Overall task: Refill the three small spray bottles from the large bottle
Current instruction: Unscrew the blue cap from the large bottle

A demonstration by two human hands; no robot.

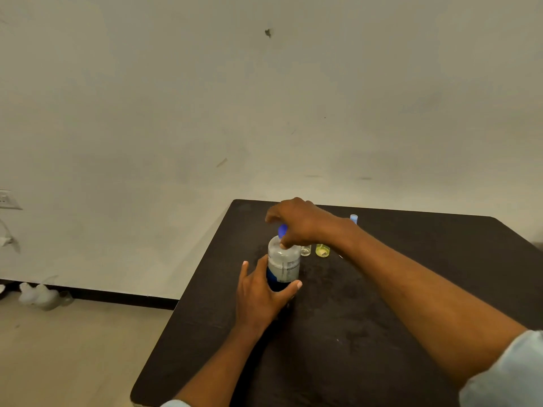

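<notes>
The large clear bottle (283, 264) with a dark blue label stands upright on the dark table (367, 318). My left hand (261, 292) wraps around its lower body. My right hand (296, 223) grips its blue cap (282, 230) from above. Just behind the bottle stand a small clear spray bottle (306, 250) and a small yellow-green one (322, 250), both partly hidden by my right wrist. A light blue small bottle or cap (354, 218) shows beyond my right forearm near the table's far edge.
The table's left edge runs diagonally from the far corner toward me, with bare floor (73, 348) beyond it. Crumpled clear plastic (41, 296) lies by the wall's skirting. A wall socket (7, 199) sits at the far left.
</notes>
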